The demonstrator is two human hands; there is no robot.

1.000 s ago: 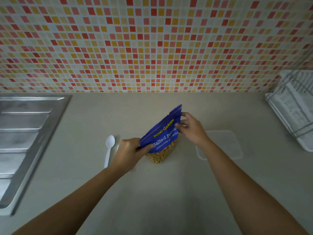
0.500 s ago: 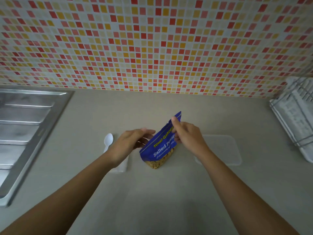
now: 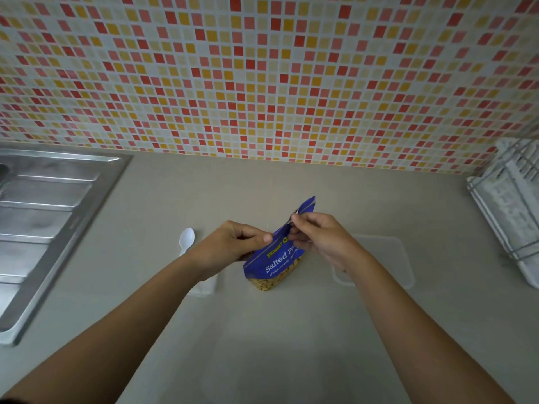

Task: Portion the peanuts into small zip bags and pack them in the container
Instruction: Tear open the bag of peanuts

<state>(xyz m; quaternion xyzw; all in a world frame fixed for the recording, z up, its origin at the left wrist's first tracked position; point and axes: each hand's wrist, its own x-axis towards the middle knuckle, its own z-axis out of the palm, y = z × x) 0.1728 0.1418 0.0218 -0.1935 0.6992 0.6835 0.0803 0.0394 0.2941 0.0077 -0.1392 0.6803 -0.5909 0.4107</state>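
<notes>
A blue bag of salted peanuts [image 3: 275,265] stands tilted on the beige counter, peanuts showing through its clear lower part. My left hand [image 3: 233,247] pinches the bag's upper left edge with thumb and fingers. My right hand [image 3: 319,237] pinches the top edge near the upper right corner. A clear plastic container [image 3: 388,259] lies flat on the counter to the right, partly behind my right wrist. A white plastic spoon [image 3: 186,239] lies to the left. Clear small zip bags [image 3: 205,285] lie under my left wrist, mostly hidden.
A steel sink drainboard [image 3: 43,217] fills the left side. A white wire dish rack [image 3: 513,208] stands at the right edge. A mosaic tiled wall [image 3: 262,77] rises behind the counter [image 3: 262,345], whose near part is bare.
My left hand let go of the bag's lower left side and moved up to pinch its upper edge. My right hand shifted along the top edge. The bag stayed in place.
</notes>
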